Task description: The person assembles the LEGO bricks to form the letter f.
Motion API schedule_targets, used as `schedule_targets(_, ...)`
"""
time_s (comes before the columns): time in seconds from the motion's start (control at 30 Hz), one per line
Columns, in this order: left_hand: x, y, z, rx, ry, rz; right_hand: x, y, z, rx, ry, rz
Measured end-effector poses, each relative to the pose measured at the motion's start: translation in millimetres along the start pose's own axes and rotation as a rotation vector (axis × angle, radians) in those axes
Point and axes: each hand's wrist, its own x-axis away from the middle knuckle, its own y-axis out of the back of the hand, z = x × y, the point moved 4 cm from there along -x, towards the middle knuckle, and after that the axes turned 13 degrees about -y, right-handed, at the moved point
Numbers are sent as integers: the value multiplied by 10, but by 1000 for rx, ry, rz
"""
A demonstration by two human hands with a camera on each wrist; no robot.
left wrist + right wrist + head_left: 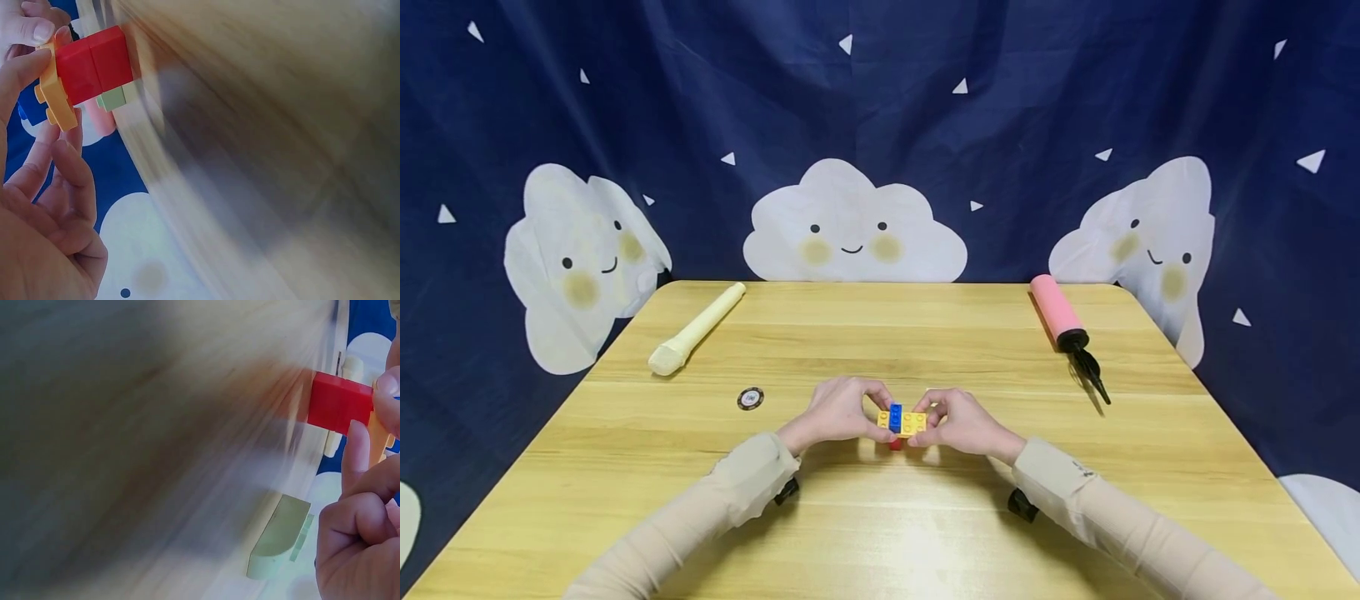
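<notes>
A small stack of toy building blocks is held between both hands above the table's middle. Its yellow block (913,422) lies flat, with a blue block (895,417) across its top and red blocks (95,65) beneath. My left hand (842,411) pinches the yellow block's left end between thumb and fingers. At the right end, my right hand (964,423) grips it the same way, and one fingertip is by the red blocks (339,403) in the right wrist view. A pale green block (279,537) with a curved side rests on the table, mostly hidden behind my right hand in the head view.
Left of the hands lies a dark round poker chip (750,398). A cream toy microphone (696,332) is at the back left. At the back right lies a pink hand pump (1057,310) with a black end. A dark blue cloud-print curtain (910,125) hangs behind the wooden table (880,333).
</notes>
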Motion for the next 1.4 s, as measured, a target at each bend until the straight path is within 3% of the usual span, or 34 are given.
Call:
schedule_targets(0.23, 5, 0, 9, -1, -3, -3, 60, 125, 7, 99, 7, 19)
schedule_targets(0.47, 5, -12, 24, 12, -11, -16, 59, 376, 4, 209, -14, -174)
schedule_targets(0.73, 30, -23, 25, 33, -7, -31, -24, 411, -57, 436, -97, -333)
schedule_targets(0.9, 34, -32, 19, 52, -2, -35, -77, 373, -113, 495, -142, -305)
schedule_targets(1.2, 32, -42, 22, 72, 7, -48, -147, 302, -174, 423, -162, -275)
schedule_targets(1.4, 39, -44, 17, 73, 16, -43, -174, 289, -186, 434, -162, -271)
